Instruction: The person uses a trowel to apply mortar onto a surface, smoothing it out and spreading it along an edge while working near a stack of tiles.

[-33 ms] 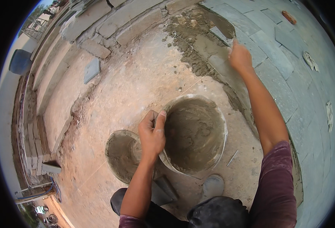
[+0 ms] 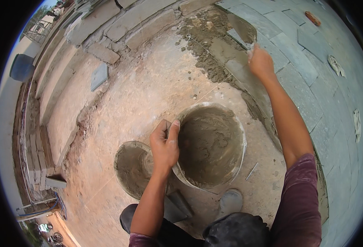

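From my remote place I see the scene in bright daylight, with open sky [image 2: 46,3] glowing beyond the upper left corner of the ground [image 2: 128,96]. The ground looks palest around its middle, shadows are soft, and the large bucket [image 2: 243,142] is darker inside. The lens bends the right edge of the grey paving [image 2: 317,123] strongly; black surrounds my round view. Small details beyond the ground's lower left corner look unclear.
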Action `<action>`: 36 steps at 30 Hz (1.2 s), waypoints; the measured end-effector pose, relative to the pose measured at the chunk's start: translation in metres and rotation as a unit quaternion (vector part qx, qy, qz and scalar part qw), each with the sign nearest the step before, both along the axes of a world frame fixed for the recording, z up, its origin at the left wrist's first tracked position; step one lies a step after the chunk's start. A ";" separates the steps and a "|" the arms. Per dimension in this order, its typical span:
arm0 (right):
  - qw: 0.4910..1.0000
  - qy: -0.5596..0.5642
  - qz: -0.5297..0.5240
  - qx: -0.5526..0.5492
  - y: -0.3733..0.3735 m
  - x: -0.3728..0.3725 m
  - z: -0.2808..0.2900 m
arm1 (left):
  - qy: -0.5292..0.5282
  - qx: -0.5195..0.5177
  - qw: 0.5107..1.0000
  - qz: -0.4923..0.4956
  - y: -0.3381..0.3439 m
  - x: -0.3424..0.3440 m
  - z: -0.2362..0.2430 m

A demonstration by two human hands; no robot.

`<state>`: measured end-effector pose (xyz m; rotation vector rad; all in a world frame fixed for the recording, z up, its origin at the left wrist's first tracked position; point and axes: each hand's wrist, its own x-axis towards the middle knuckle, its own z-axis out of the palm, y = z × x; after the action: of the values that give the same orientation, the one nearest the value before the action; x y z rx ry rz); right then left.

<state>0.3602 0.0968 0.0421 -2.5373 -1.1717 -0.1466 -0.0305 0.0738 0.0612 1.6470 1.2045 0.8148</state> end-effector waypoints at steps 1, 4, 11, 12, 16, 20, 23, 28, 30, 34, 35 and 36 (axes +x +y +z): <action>1.000 -0.005 0.007 0.017 -0.005 0.005 -0.004 | 0.001 0.000 1.000 -0.001 0.000 0.001 0.000; 0.986 0.148 0.015 0.071 -0.017 0.011 -0.012 | -0.004 0.008 1.000 -0.001 0.001 0.001 -0.001; 0.921 0.383 -0.009 0.071 -0.001 -0.025 -0.031 | 0.015 -0.003 1.000 -0.010 0.000 0.002 0.001; 0.937 0.346 -0.005 0.048 0.009 -0.023 -0.033 | 0.012 -0.003 1.000 -0.012 -0.001 0.004 0.002; 0.971 0.225 0.075 -0.031 0.034 -0.010 -0.041 | 0.004 0.002 1.000 -0.013 0.002 0.008 0.002; 0.962 0.252 0.080 -0.062 0.051 0.003 -0.043 | 0.020 -0.004 1.000 -0.012 0.010 0.002 0.000; 0.953 0.226 0.136 -0.149 0.063 0.016 -0.039 | 0.016 -0.001 1.000 0.002 0.014 -0.006 -0.004; 0.942 0.247 0.104 -0.202 0.084 0.032 -0.039 | 0.019 -0.024 0.999 0.012 0.012 -0.012 -0.005; 0.941 0.237 0.103 -0.221 0.090 0.033 -0.039 | 0.016 -0.007 1.000 -0.001 0.008 -0.004 0.000; 0.932 0.300 0.077 -0.189 0.087 0.038 -0.036 | 0.006 -0.015 1.000 -0.014 0.004 0.005 0.001; 0.930 0.289 0.094 -0.204 0.087 0.040 -0.036 | 0.009 -0.017 1.000 -0.017 0.004 0.007 0.004; 0.929 0.278 0.110 -0.220 0.085 0.044 -0.034 | 0.012 -0.019 1.000 -0.021 0.004 0.010 0.006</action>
<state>0.4044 0.1821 0.0082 -2.4969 -1.3297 0.9259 -0.0201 0.0779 0.0674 1.6489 1.1911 0.7441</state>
